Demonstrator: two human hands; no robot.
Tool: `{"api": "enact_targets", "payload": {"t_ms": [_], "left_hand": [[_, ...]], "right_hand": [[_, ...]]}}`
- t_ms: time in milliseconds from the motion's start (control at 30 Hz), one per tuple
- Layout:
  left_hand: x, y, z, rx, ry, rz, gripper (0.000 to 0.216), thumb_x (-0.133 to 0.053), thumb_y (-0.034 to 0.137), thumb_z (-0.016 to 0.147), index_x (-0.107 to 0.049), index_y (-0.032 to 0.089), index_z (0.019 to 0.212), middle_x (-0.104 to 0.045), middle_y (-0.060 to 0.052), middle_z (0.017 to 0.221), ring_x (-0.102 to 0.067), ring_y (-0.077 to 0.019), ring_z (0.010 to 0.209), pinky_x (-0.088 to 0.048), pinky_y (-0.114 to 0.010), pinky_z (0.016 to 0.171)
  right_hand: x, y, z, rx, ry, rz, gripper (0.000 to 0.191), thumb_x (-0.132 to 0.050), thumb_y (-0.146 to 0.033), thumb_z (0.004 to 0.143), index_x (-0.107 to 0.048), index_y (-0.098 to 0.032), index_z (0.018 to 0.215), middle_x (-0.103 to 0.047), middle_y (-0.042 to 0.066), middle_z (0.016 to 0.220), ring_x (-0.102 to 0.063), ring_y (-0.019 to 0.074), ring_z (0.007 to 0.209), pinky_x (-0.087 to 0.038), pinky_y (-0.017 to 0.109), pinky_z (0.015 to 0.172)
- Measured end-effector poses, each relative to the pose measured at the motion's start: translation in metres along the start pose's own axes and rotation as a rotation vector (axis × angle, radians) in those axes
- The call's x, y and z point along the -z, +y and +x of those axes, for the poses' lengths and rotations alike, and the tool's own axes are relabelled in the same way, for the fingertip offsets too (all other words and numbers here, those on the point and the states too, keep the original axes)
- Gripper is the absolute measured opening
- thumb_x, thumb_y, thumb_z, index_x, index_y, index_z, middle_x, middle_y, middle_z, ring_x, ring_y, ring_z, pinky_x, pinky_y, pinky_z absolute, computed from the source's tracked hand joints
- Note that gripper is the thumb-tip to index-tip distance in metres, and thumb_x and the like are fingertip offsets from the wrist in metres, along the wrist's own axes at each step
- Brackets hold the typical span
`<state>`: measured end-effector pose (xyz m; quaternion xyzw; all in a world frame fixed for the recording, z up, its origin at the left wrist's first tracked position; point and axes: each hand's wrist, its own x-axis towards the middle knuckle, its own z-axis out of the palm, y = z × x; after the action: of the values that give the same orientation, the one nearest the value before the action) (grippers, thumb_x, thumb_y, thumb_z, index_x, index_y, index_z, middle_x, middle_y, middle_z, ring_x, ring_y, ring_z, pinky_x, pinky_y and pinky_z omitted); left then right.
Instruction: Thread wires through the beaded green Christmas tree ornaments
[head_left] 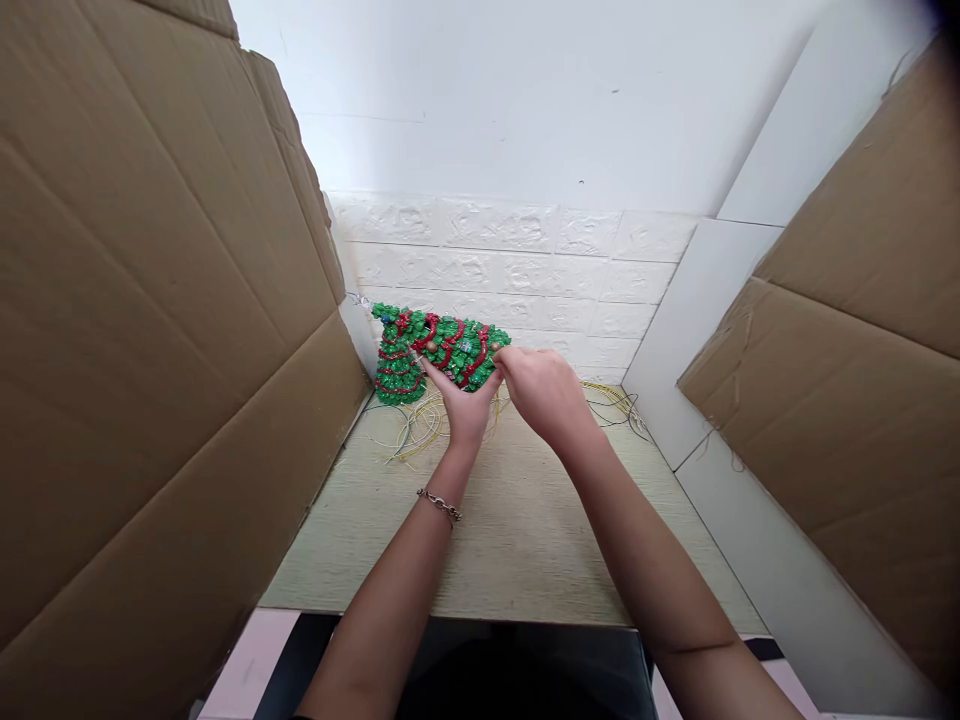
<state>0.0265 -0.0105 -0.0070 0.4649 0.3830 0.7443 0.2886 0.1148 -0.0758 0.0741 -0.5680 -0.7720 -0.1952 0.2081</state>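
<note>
My left hand (469,408) is closed around a small decorated Christmas tree (450,338), green with red garlands and tiny baubles. The tree lies tilted on its side in the air, its pale tip pointing left and its wide end to the right. My right hand (541,388) is closed, fingertips pinched together against that wide end; whatever sits between them is hidden. Behind and below the tilted tree, a second Christmas tree (399,380) stands upright on the table, partly covered by it.
Thin yellow and white wires (416,430) lie loosely on the wooden table (525,560), and more wires (619,402) lie at its back right. Cardboard panels rise at left (172,300) and right (855,350). A white brick-patterned wall (510,225) closes the back.
</note>
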Motion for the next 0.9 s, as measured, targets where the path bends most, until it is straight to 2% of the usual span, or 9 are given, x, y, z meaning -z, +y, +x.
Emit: {"api": "enact_targets", "payload": {"t_ms": [200,367,467,700,900], "left_hand": [[-0.001,-0.001,-0.001,-0.016,-0.036,-0.032,0.130,-0.080,0.051,0.051,0.002,0.022,0.146,-0.005,-0.015,0.155,-0.018,-0.0236,0.141,-0.021,-0.034,0.114],[-0.001,-0.005,0.001,0.009,-0.018,-0.032,0.126,-0.078,0.054,0.053,0.000,0.021,0.145,-0.003,-0.015,0.155,-0.015,-0.0224,0.142,-0.017,-0.033,0.115],[0.000,-0.008,0.002,0.020,-0.010,-0.057,0.124,-0.078,0.052,0.055,0.002,0.023,0.146,-0.003,-0.014,0.155,-0.016,-0.0221,0.142,-0.018,-0.034,0.115],[0.001,-0.012,0.004,0.057,-0.009,-0.028,0.124,-0.080,0.045,0.054,0.001,0.024,0.145,-0.001,-0.012,0.156,-0.007,-0.0222,0.143,-0.012,-0.036,0.116],[0.000,-0.009,0.001,0.074,-0.060,-0.036,0.126,-0.079,0.047,0.054,0.004,0.020,0.146,-0.003,-0.015,0.155,-0.016,-0.0232,0.142,-0.019,-0.034,0.114]], "right_hand": [[-0.007,0.005,0.004,-0.045,-0.002,0.039,0.027,-0.036,-0.021,0.094,-0.063,-0.019,0.095,-0.067,0.007,0.093,-0.059,0.0176,0.072,-0.035,0.028,0.065],[0.002,0.012,0.002,-0.031,-0.006,0.342,0.024,-0.046,-0.020,0.089,-0.064,-0.020,0.104,-0.066,0.005,0.100,-0.060,0.0165,0.088,-0.040,0.026,0.072],[0.007,0.015,0.000,0.012,-0.015,0.460,0.023,-0.048,-0.017,0.087,-0.066,-0.017,0.101,-0.068,0.005,0.096,-0.059,0.0146,0.086,-0.041,0.025,0.075],[-0.002,0.017,0.004,0.103,-0.037,0.474,0.024,-0.046,-0.010,0.085,-0.068,-0.016,0.090,-0.067,0.005,0.090,-0.058,0.0146,0.083,-0.040,0.025,0.073],[0.001,0.018,0.002,0.092,-0.107,0.514,0.019,-0.054,-0.006,0.077,-0.066,-0.015,0.089,-0.064,0.004,0.086,-0.056,0.0126,0.076,-0.039,0.023,0.068]]}}
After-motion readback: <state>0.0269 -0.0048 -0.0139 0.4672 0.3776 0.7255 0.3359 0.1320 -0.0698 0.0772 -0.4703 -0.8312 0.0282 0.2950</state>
